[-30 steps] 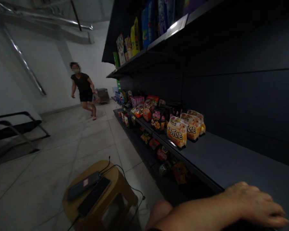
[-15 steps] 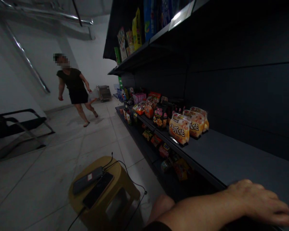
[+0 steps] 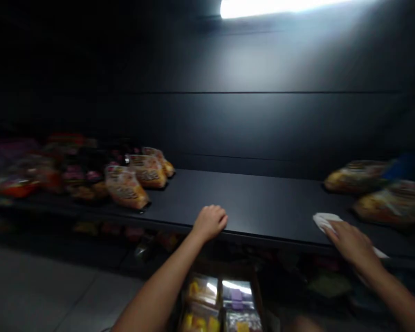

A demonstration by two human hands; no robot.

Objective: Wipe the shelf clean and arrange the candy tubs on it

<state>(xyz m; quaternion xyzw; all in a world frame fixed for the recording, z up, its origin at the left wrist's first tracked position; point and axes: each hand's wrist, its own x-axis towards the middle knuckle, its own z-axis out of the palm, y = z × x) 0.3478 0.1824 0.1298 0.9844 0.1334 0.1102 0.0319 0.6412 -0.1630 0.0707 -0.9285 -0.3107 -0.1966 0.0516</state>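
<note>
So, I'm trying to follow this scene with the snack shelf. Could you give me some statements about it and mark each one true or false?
1. The right hand has a white cloth under it. True.
2. The left hand is lifting a snack bag. False: it rests at the front edge of the shelf.
3. Orange-yellow bags stand on the shelf, left of the left hand. True.
4. The lit lamp is below the shelf. False: it is above.
5. Clear packs sit lower than the shelf. True.
</note>
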